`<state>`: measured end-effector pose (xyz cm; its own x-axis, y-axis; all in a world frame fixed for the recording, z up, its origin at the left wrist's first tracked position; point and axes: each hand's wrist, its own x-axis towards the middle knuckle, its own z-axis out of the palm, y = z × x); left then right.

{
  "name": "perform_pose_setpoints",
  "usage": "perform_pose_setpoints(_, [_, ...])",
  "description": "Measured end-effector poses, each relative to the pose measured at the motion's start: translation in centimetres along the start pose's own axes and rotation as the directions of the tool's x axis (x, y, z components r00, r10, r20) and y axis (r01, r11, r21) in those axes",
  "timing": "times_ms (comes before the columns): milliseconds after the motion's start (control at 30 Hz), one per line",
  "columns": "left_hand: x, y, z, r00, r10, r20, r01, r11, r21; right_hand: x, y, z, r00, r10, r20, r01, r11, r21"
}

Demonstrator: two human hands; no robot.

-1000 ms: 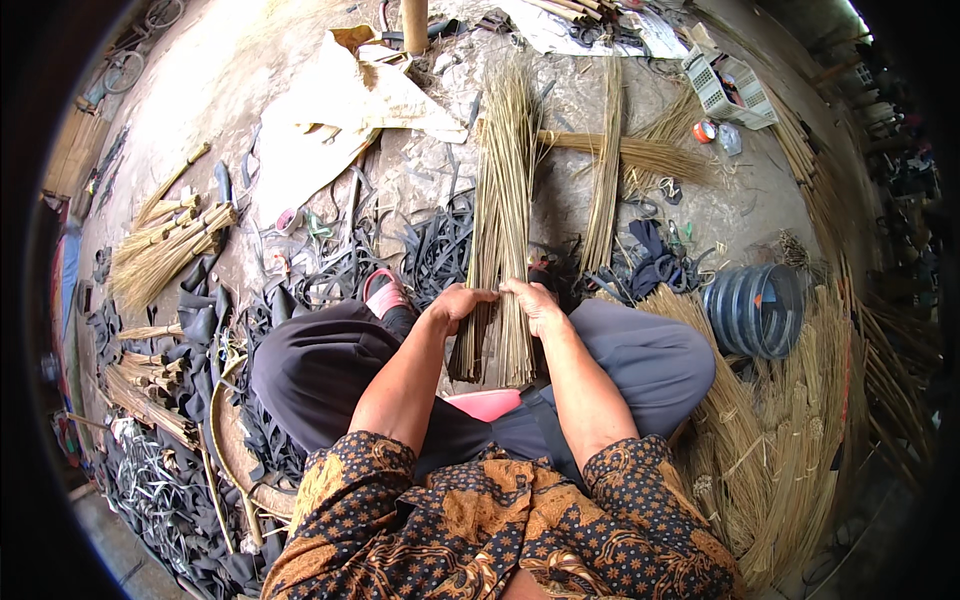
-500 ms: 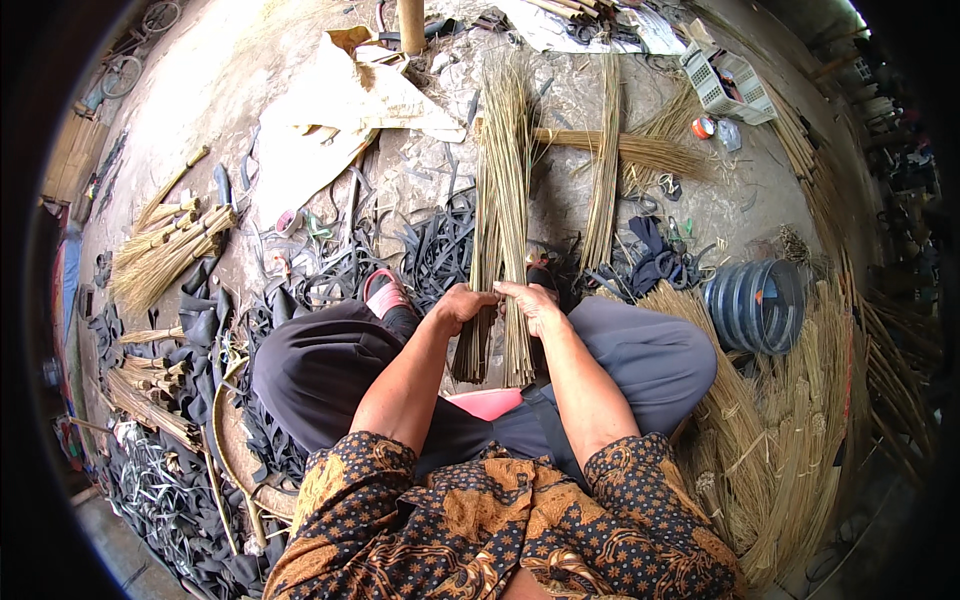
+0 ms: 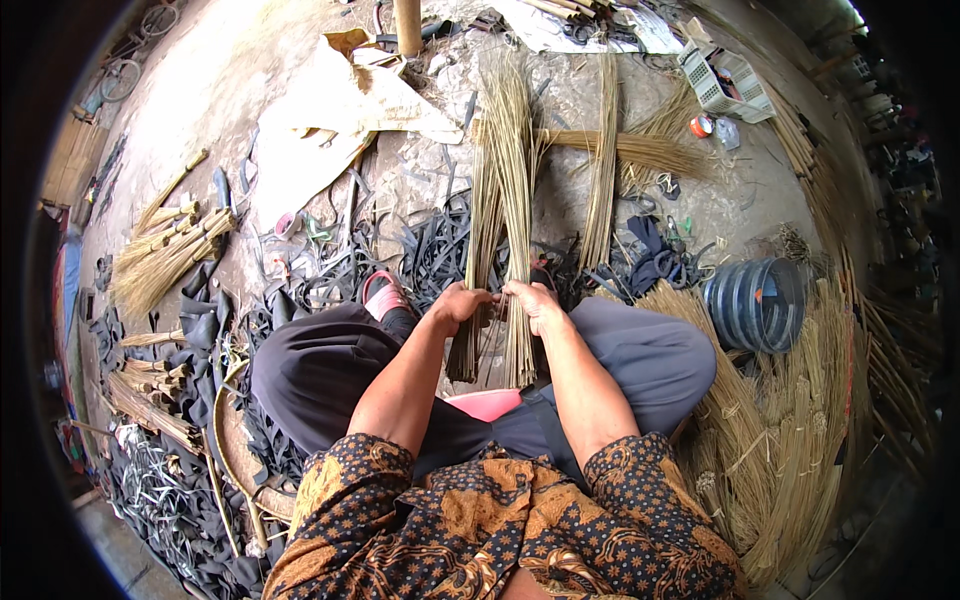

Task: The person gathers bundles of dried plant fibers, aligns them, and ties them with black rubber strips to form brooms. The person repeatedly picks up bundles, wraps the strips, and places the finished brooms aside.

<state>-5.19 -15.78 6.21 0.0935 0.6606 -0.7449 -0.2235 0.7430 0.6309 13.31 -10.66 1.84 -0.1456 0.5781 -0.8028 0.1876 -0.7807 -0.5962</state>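
Between my bent knees I hold two bundles of thin, straw-coloured broom sticks, cut ends toward me and wispy tips pointing away. My left hand (image 3: 463, 307) is closed round the left bundle (image 3: 481, 235). Round the right bundle (image 3: 519, 220) my right hand (image 3: 533, 305) is closed, its thumb lying across the sticks. The bundles are apart at the cut ends and overlap toward the far tips. Beyond them a tied broom bundle (image 3: 640, 148) lies sideways on the ground, and another bundle (image 3: 603, 160) lies lengthwise across it.
Black rubber strips (image 3: 435, 240) litter the ground ahead. Finished small brooms (image 3: 180, 255) lie at the left, above a round woven tray (image 3: 232, 440). A ribbed clear tub (image 3: 755, 305) stands at my right by a large stick pile (image 3: 790, 440). A white crate (image 3: 725, 85) sits far right.
The two bundles have moved a little further apart at the cut ends. The left one leans more to the left, and the right one now crosses nearer its far tips.
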Motion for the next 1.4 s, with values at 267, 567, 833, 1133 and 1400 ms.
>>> perform_pose_setpoints(267, [-0.7,3.2,0.5,0.917,0.353,-0.188,-0.306,0.922,0.239,-3.3,-6.3,-0.3,0.939,-0.329,-0.106,0.313,0.939,-0.144])
perform_pose_setpoints(567, [-6.3,13.1,-3.0,0.808,0.519,-0.279,-0.568,0.813,-0.129,5.9,-10.8,-11.7,0.808,-0.356,-0.469,-0.067,0.736,-0.674])
perform_pose_setpoints(833, [-7.6,14.1,-2.0,0.887,0.439,-0.145,-0.451,0.890,-0.066,9.0,-8.2,-15.2,0.845,-0.296,-0.446,-0.231,0.549,-0.803])
perform_pose_setpoints(1133, [-6.5,12.6,1.0,0.872,0.348,0.345,-0.383,0.923,0.036,-4.6,-23.0,-4.7,0.623,-0.696,0.358,0.711,0.694,0.114])
perform_pose_setpoints(1400, [-11.0,11.2,4.9,0.754,0.628,0.193,-0.647,0.658,0.385,-19.1,-21.5,4.5,0.485,-0.874,-0.021,0.837,0.457,0.300])
